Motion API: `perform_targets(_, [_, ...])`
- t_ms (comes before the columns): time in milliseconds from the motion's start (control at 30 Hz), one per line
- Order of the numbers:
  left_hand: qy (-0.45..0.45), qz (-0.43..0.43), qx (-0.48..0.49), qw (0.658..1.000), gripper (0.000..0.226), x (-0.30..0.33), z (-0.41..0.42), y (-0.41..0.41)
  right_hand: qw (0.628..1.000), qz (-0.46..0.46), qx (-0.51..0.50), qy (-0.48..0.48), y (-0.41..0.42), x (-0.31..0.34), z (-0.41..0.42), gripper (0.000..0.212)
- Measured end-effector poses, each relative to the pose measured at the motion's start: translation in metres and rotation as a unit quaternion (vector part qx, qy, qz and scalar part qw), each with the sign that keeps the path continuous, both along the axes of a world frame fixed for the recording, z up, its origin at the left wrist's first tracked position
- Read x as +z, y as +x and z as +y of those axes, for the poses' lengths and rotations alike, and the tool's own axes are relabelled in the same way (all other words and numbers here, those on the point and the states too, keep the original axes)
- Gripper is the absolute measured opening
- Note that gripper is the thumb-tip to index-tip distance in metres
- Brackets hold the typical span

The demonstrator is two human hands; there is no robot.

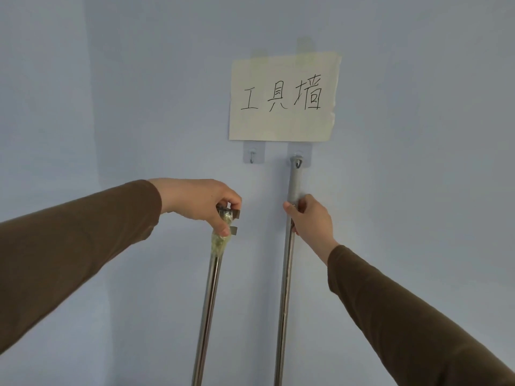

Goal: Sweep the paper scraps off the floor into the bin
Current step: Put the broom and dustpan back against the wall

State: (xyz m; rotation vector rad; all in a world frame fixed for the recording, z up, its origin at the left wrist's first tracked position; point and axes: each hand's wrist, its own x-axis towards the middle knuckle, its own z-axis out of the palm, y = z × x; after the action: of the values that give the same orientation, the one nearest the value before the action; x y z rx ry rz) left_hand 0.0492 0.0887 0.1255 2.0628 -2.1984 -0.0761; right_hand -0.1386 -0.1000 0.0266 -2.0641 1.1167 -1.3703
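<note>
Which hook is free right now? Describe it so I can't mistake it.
Find the paper sign taped on the blue wall. Two small hooks sit just under its bottom edge. The free hook is the left one; its neighbour has a grey-capped metal handle hanging from it.

A plain pale blue wall [111, 79] is shown, evenly lit. A cream paper sign [284, 97] with handwritten characters is taped to it; two adhesive hooks [253, 156] are mounted just below.

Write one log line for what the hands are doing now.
left hand: grips left pole top | right hand: grips right pole, hung on hook | left hook: bare
</note>
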Motion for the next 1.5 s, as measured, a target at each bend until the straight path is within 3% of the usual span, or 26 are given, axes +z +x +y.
perform_targets(233, [-0.053, 0.017, 0.001, 0.998, 0.032, 0.014, -0.024, 0.009, 1.000, 0.004, -0.022, -0.021, 0.003, -0.010, -0.003, 0.038])
perform_targets(300, [-0.067, 0.017, -0.003, 0.998, 0.031, 0.018, -0.030, 0.009, 0.995, 0.072, -0.044, -0.050, 0.001, -0.006, -0.003, 0.043])
perform_targets(400, [-0.082, 0.031, -0.005, 0.996, 0.029, 0.028, -0.037, 0.007, 0.956, 0.242, -0.129, -0.105, -0.008, 0.006, 0.003, 0.059])
perform_targets(467, [-0.101, 0.034, -0.006, 0.994, 0.029, 0.037, -0.043, 0.008, 0.945, 0.246, -0.145, -0.159, -0.007, 0.008, 0.014, 0.065])
perform_targets(500, [-0.112, 0.033, -0.007, 0.993, 0.029, 0.041, -0.046, 0.007, 0.955, 0.224, -0.106, -0.162, -0.002, 0.006, 0.021, 0.064])
perform_targets(567, [-0.131, 0.031, -0.011, 0.991, 0.029, 0.050, -0.052, 0.005, 0.980, 0.167, 0.064, -0.092, 0.018, -0.004, 0.037, 0.052])
perform_targets(667, [-0.140, 0.027, -0.019, 0.990, 0.029, 0.061, -0.063, -0.002, 0.952, 0.121, 0.270, 0.080, 0.059, -0.018, 0.054, 0.057])
perform_targets(800, [-0.182, 0.023, -0.007, 0.983, 0.032, 0.064, -0.078, 0.001, 0.970, 0.062, 0.226, 0.069, 0.093, -0.024, 0.048, 0.035])
perform_targets(867, [-0.299, -0.026, 0.004, 0.954, 0.051, 0.054, -0.083, 0.006, 0.977, 0.036, 0.203, 0.060, 0.096, -0.021, 0.040, 0.036])
perform_targets(933, [-0.450, -0.047, 0.021, 0.892, 0.066, 0.030, -0.083, 0.008, 0.978, 0.017, 0.196, 0.066, 0.094, -0.016, 0.034, 0.038])
perform_targets(1000, [-0.526, -0.019, 0.049, 0.849, 0.059, 0.000, -0.085, 0.012, 0.977, 0.014, 0.202, 0.072, 0.093, -0.015, 0.027, 0.037])
perform_targets(1200, [-0.385, 0.073, 0.127, 0.911, 0.041, -0.054, -0.108, 0.027, 0.973, 0.021, 0.216, 0.081, 0.103, -0.017, 0.014, 0.033])
perform_targets(1500, [-0.341, 0.151, 0.135, 0.918, 0.040, -0.082, -0.116, 0.035, 0.970, -0.002, 0.222, 0.095, 0.111, -0.041, 0.012, 0.024])
